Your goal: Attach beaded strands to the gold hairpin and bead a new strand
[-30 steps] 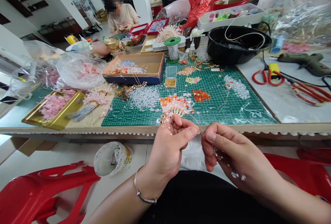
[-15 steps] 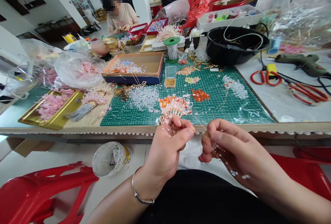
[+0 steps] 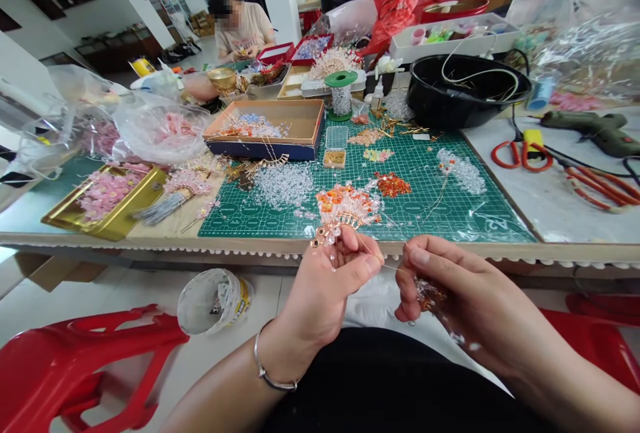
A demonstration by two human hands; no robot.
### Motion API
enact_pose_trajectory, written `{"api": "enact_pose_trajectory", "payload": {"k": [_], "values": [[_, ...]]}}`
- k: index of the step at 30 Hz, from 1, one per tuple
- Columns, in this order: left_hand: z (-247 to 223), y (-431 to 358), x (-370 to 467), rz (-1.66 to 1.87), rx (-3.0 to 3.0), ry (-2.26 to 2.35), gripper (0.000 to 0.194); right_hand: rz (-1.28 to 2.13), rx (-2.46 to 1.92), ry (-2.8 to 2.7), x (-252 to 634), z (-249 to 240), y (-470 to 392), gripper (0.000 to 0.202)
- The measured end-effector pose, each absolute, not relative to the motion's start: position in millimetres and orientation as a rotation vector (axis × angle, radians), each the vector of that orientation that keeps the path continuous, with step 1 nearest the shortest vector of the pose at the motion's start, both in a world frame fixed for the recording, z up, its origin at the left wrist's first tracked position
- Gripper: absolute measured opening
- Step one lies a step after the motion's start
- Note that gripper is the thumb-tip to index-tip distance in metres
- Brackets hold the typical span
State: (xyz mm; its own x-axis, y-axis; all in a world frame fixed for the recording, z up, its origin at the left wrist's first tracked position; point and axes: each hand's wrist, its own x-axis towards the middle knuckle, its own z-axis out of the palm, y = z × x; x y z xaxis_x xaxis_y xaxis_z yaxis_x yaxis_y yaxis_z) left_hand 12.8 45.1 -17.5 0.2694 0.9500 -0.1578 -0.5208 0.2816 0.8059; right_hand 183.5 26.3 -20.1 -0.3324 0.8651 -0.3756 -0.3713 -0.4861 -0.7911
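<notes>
My left hand (image 3: 330,279), a bracelet on its wrist, pinches the gold base of a beaded ornament (image 3: 347,206) with orange and pale pink beads fanned above the fingers. A thin wire (image 3: 393,267) runs from the left fingertips to my right hand (image 3: 450,279). The right fingers are curled round the wire and a beaded strand (image 3: 429,294) that hangs under the palm with clear beads. Beyond the ornament, orange beads (image 3: 393,184) and a heap of clear beads (image 3: 284,185) lie on the green cutting mat (image 3: 250,219).
An open box (image 3: 265,148), a wire spool (image 3: 341,94) and a black basin (image 3: 465,96) stand at the back. Pliers (image 3: 595,186) and a glue gun (image 3: 590,127) lie right. A gold tray (image 3: 120,216) is left. A person (image 3: 245,26) sits across.
The view has shifted slightly, moving the table items to the right in the picture. Both hands keep their hold, and the ornament is turned a little.
</notes>
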Motion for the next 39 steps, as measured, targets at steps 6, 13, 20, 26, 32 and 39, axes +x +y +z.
{"api": "enact_pose_trajectory", "payload": {"k": [6, 13, 20, 26, 32, 39], "values": [[-23, 43, 8, 1.117, 0.758, 0.670, 0.029, 1.884, -1.064, -0.851, 181, -20, 26, 0.029], [-25, 40, 8, 1.181, 0.876, 0.607, 0.024, 1.399, -1.294, -1.457, 177, -21, 22, 0.018], [-28, 42, 8, 1.206, 0.854, 0.615, 0.025, 0.446, -1.124, -2.105, 179, -24, 21, 0.012], [-28, 45, 9, 1.183, 0.793, 0.703, 0.025, -0.026, -0.961, -2.229, 180, -35, 27, 0.011], [-30, 46, 6, 1.170, 0.796, 0.682, 0.024, 0.698, -1.222, -2.003, 176, -30, 30, 0.013], [-27, 46, -2, 0.995, 1.128, 0.938, 0.029, 1.772, -1.120, -0.992, 184, -25, 31, 0.027]]}}
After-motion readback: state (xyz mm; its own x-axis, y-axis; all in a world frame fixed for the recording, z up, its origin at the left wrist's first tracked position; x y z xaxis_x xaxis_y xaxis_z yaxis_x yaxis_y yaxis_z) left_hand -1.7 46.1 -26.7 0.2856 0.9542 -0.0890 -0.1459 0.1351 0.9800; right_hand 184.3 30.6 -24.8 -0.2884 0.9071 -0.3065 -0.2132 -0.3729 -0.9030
